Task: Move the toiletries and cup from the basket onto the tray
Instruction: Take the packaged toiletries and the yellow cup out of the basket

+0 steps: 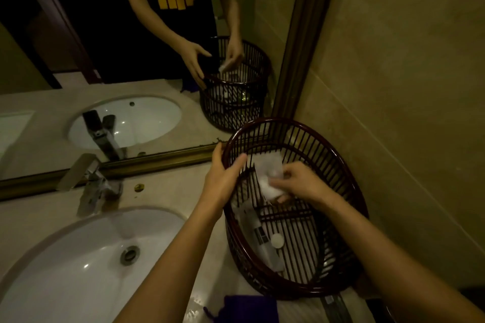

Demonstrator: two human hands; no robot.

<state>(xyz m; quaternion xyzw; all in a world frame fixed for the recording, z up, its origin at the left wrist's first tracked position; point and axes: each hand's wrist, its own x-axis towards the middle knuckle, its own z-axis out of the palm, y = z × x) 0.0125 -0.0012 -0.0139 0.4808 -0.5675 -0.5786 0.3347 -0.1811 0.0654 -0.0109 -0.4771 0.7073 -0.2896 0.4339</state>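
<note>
The left hand (223, 181) clasps the left rim of the dark basket (349, 191). Inside it, the right hand (299, 183) pinches a white packet (267, 178).

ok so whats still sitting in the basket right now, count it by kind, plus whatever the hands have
White packet held by the right hand over the basket: 1
Tube lying on the basket floor: 1
Small round white lid or cap: 1
Total: 3 that I can make out; the left hand grips the rim, holding no item.

One basket (341, 165), one sink (65, 270), one faucet (89, 186), two hands.
</note>
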